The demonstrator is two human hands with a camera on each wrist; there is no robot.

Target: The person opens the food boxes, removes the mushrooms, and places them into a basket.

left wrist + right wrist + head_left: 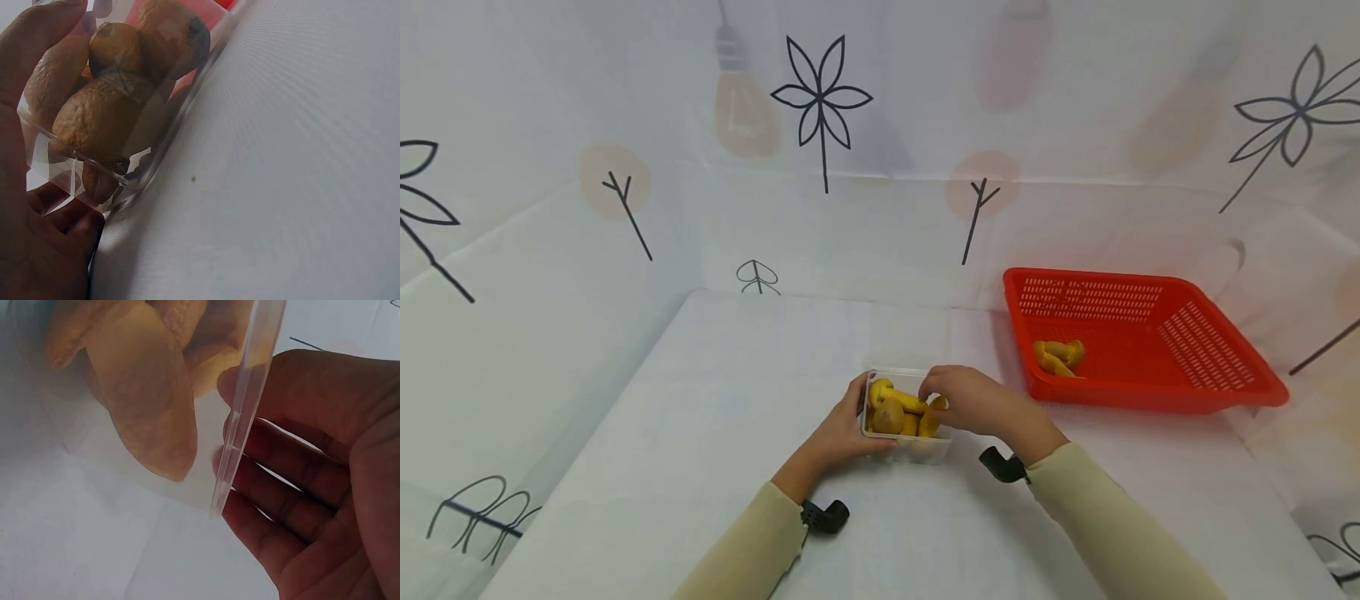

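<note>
A clear plastic box filled with yellow mushrooms is tilted above the white table. My left hand grips it from the left, thumb along the near side and fingers round the far side. In the left wrist view, brownish mushrooms press against the transparent wall. My right hand is over the box's right end, its loosely bent fingers reaching just past the rim. In the right wrist view, a long mushroom lies behind the plastic, and the right fingertips show no mushroom between them.
A red perforated basket stands at the right rear of the table, with a few yellow mushrooms in its left corner. A white cloth covers the table. Patterned white sheets hang behind and at the sides.
</note>
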